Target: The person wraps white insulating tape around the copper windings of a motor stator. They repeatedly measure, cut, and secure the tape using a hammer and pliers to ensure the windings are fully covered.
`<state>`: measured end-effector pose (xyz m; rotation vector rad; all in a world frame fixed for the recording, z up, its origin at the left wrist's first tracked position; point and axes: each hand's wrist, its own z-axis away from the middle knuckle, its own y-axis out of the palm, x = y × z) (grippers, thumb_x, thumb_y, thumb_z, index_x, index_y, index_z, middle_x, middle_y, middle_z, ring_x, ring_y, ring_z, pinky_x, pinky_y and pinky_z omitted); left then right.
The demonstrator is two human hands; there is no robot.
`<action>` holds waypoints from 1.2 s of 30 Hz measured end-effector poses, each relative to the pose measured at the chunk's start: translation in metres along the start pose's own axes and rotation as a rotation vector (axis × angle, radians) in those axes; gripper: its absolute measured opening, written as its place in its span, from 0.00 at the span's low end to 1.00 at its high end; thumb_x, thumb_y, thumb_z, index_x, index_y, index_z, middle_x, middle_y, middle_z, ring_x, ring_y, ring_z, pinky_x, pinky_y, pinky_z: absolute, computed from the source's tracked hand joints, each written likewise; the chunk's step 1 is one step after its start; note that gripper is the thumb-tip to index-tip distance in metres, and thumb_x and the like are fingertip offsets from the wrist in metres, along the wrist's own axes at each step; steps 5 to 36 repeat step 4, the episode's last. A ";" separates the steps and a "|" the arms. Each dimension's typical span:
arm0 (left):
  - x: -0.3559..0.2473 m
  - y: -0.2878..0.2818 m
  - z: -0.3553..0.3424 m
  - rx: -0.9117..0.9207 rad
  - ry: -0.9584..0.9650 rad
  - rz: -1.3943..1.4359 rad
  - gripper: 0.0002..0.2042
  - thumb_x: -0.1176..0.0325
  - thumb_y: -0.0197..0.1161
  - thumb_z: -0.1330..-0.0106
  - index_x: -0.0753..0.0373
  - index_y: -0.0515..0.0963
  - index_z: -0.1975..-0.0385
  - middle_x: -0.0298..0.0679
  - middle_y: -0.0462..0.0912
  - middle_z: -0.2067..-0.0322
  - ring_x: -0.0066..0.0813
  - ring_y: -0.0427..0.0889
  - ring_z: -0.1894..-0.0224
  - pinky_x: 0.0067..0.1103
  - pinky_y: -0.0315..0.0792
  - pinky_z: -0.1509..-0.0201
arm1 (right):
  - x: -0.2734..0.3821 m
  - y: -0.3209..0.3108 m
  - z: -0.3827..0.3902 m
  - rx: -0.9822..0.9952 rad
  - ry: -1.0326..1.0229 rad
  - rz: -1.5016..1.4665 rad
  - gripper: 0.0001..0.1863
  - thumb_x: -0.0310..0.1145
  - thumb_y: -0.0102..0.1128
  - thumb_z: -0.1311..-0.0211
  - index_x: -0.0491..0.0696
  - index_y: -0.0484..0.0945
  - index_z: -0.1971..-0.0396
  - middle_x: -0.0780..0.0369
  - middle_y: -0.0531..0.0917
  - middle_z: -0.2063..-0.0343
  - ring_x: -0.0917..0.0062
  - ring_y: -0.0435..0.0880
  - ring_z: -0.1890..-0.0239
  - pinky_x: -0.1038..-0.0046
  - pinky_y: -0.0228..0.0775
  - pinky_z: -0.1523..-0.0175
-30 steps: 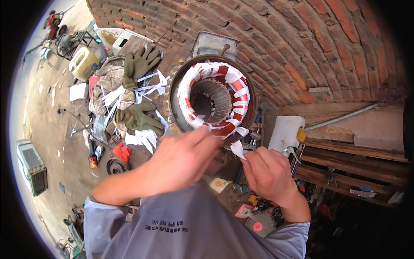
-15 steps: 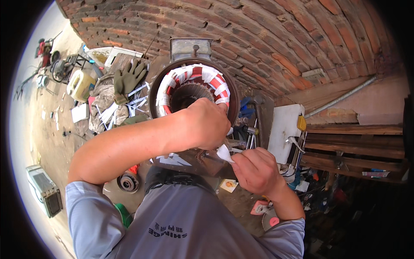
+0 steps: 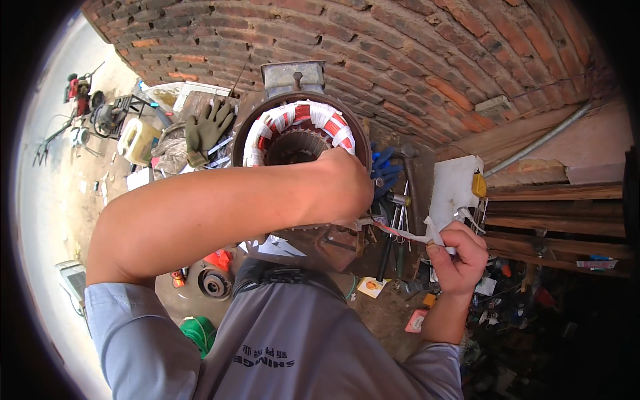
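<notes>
In front of me stands a motor stator (image 3: 248,137) in a round brown housing. Its ring of red windings (image 3: 307,112) is bound with white tape. My left hand (image 3: 345,185) is curled over the right rim of the ring, and its fingertips are hidden behind the knuckles and housing. From beneath it a strip of white cloth tape (image 3: 408,235) runs taut to the right, beside a thin reddish lead. My right hand (image 3: 460,257) is closed on the tape's far end, with thumb and fingers pinching a white bunched length.
A brick wall (image 3: 320,40) rises behind the stator. Dark gloves (image 3: 212,130) and a yellowish jug (image 3: 139,141) lie at left. Blue gloves (image 3: 385,170), a hammer (image 3: 409,160) and screwdrivers crowd the right side. A white box (image 3: 455,187) stands near wooden shelving (image 3: 553,223).
My right hand has moved outward to the right, and the tape now stretches between the hands. My left hand has shifted slightly right and down along the ring. The view has shifted a little.
</notes>
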<state>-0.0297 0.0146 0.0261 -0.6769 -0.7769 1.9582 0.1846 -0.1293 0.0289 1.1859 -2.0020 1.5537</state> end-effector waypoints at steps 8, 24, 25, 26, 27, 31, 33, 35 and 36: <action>-0.008 0.004 -0.001 -0.031 -0.067 0.045 0.18 0.61 0.70 0.40 0.57 0.88 0.50 0.42 0.88 0.49 0.41 0.87 0.47 0.36 0.82 0.51 | -0.012 0.004 0.019 -0.072 0.043 -0.045 0.07 0.24 0.71 0.44 0.39 0.80 0.72 0.60 0.79 0.77 0.74 0.75 0.78 0.77 0.63 0.72; -0.008 0.004 -0.001 -0.031 -0.067 0.045 0.18 0.61 0.70 0.40 0.57 0.88 0.50 0.42 0.88 0.49 0.41 0.87 0.47 0.36 0.82 0.51 | -0.012 0.004 0.019 -0.072 0.043 -0.045 0.07 0.24 0.71 0.44 0.39 0.80 0.72 0.60 0.79 0.77 0.74 0.75 0.78 0.77 0.63 0.72; -0.008 0.004 -0.001 -0.031 -0.067 0.045 0.18 0.61 0.70 0.40 0.57 0.88 0.50 0.42 0.88 0.49 0.41 0.87 0.47 0.36 0.82 0.51 | -0.012 0.004 0.019 -0.072 0.043 -0.045 0.07 0.24 0.71 0.44 0.39 0.80 0.72 0.60 0.79 0.77 0.74 0.75 0.78 0.77 0.63 0.72; -0.008 0.004 -0.001 -0.031 -0.067 0.045 0.18 0.61 0.70 0.40 0.57 0.88 0.50 0.42 0.88 0.49 0.41 0.87 0.47 0.36 0.82 0.51 | -0.012 0.004 0.019 -0.072 0.043 -0.045 0.07 0.24 0.71 0.44 0.39 0.80 0.72 0.60 0.79 0.77 0.74 0.75 0.78 0.77 0.63 0.72; -0.008 0.004 -0.001 -0.031 -0.067 0.045 0.18 0.61 0.70 0.40 0.57 0.88 0.50 0.42 0.88 0.49 0.41 0.87 0.47 0.36 0.82 0.51 | -0.012 0.004 0.019 -0.072 0.043 -0.045 0.07 0.24 0.71 0.44 0.39 0.80 0.72 0.60 0.79 0.77 0.74 0.75 0.78 0.77 0.63 0.72; -0.008 0.004 -0.001 -0.031 -0.067 0.045 0.18 0.61 0.70 0.40 0.57 0.88 0.50 0.42 0.88 0.49 0.41 0.87 0.47 0.36 0.82 0.51 | -0.012 0.004 0.019 -0.072 0.043 -0.045 0.07 0.24 0.71 0.44 0.39 0.80 0.72 0.60 0.79 0.77 0.74 0.75 0.78 0.77 0.63 0.72; -0.008 0.004 -0.001 -0.031 -0.067 0.045 0.18 0.61 0.70 0.40 0.57 0.88 0.50 0.42 0.88 0.49 0.41 0.87 0.47 0.36 0.82 0.51 | -0.012 0.004 0.019 -0.072 0.043 -0.045 0.07 0.24 0.71 0.44 0.39 0.80 0.72 0.60 0.79 0.77 0.74 0.75 0.78 0.77 0.63 0.72; -0.008 0.004 -0.001 -0.031 -0.067 0.045 0.18 0.61 0.70 0.40 0.57 0.88 0.50 0.42 0.88 0.49 0.41 0.87 0.47 0.36 0.82 0.51 | -0.012 0.004 0.019 -0.072 0.043 -0.045 0.07 0.24 0.71 0.44 0.39 0.80 0.72 0.60 0.79 0.77 0.74 0.75 0.78 0.77 0.63 0.72; -0.008 0.004 -0.001 -0.031 -0.067 0.045 0.18 0.61 0.70 0.40 0.57 0.88 0.50 0.42 0.88 0.49 0.41 0.87 0.47 0.36 0.82 0.51 | -0.012 0.004 0.019 -0.072 0.043 -0.045 0.07 0.24 0.71 0.44 0.39 0.80 0.72 0.60 0.79 0.77 0.74 0.75 0.78 0.77 0.63 0.72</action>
